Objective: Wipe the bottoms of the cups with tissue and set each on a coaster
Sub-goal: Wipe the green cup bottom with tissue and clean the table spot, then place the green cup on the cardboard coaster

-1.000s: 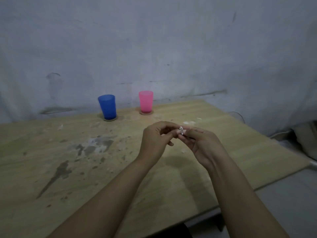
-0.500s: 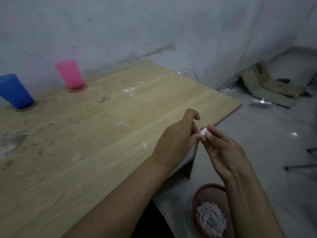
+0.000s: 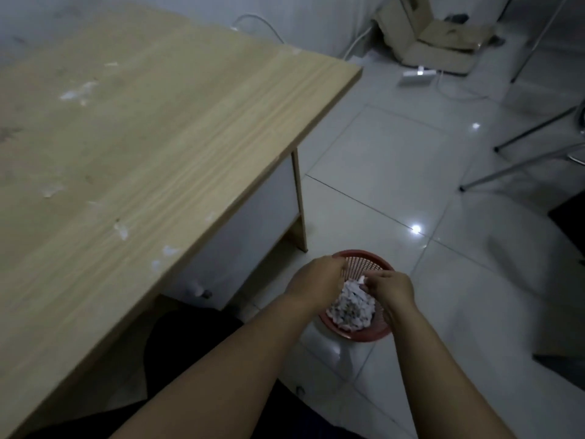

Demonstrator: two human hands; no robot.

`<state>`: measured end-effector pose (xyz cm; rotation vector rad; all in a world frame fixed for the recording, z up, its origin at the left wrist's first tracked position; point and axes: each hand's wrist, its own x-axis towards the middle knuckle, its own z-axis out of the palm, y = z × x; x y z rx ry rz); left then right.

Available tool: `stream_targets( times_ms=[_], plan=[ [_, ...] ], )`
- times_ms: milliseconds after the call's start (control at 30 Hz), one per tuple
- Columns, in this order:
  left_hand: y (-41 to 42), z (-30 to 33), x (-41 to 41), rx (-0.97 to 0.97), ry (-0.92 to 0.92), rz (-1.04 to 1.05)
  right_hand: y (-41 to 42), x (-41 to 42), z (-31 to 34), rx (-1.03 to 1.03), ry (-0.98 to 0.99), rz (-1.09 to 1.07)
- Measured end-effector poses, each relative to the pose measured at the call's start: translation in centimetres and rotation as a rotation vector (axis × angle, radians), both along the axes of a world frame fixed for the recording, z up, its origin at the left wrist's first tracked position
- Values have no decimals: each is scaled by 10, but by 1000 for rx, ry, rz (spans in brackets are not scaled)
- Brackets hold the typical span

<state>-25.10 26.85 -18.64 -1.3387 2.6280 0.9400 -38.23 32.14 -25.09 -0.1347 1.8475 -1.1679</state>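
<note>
Both hands hover over a red plastic basket point(image 3: 367, 258) that stands on the floor just right of the table and is heaped with crumpled tissue point(image 3: 351, 308). My right hand point(image 3: 391, 288) pinches a small white tissue wad point(image 3: 361, 279) at its fingertips above the heap. A short gap separates it from my left hand point(image 3: 316, 282), whose fingers are loosely curled with nothing visible in them. No cups or coasters are in view.
The wooden table point(image 3: 158, 137) fills the left, with small tissue scraps point(image 3: 77, 91) scattered on it. On the tiled floor lie flattened cardboard point(image 3: 437, 42), a white power strip point(image 3: 418, 78) with cables, and metal chair legs point(image 3: 522, 160) at the right.
My view has swung right and down from the table with the two cups to the floor basket. Both hands carried the tissue wad down over it, and the left hand has let go.
</note>
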Motion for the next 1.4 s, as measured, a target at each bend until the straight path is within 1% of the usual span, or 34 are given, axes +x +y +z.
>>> stream_targets(
  times_ms=[100,167,233,300,467,567,667,800,867,967,1067,1133,1233,1300,1400],
  plan=[
    [6,-26,-1,142,-96,-30,7,-13,-34,113,-1,83],
    [7,-33,-2,202,-99,-39,12,-21,-42,181,1,162],
    [5,-36,-3,226,-94,-24,14,-26,-46,203,-20,174],
    [2,-36,-4,223,-98,-15,13,-26,-46,197,0,193],
    [0,-24,-3,211,-64,11,7,-25,-19,163,94,352],
    [2,-7,-1,178,-16,22,4,-22,10,112,240,471],
    [5,18,8,140,52,55,6,-14,45,18,355,589],
    [13,62,23,5,93,37,15,4,97,-89,519,755],
    [22,90,34,-115,120,27,19,15,129,-164,620,810],
    [36,135,54,-298,194,40,21,35,176,-318,763,825],
    [48,185,89,-446,284,54,20,66,221,-486,887,828],
    [54,215,123,-541,314,97,18,96,248,-602,948,846],
    [62,243,182,-665,258,177,12,148,280,-733,1025,927],
    [70,252,221,-709,217,238,9,184,292,-796,1099,1015],
    [88,261,286,-742,174,353,4,249,307,-902,1129,1157]
  ],
)
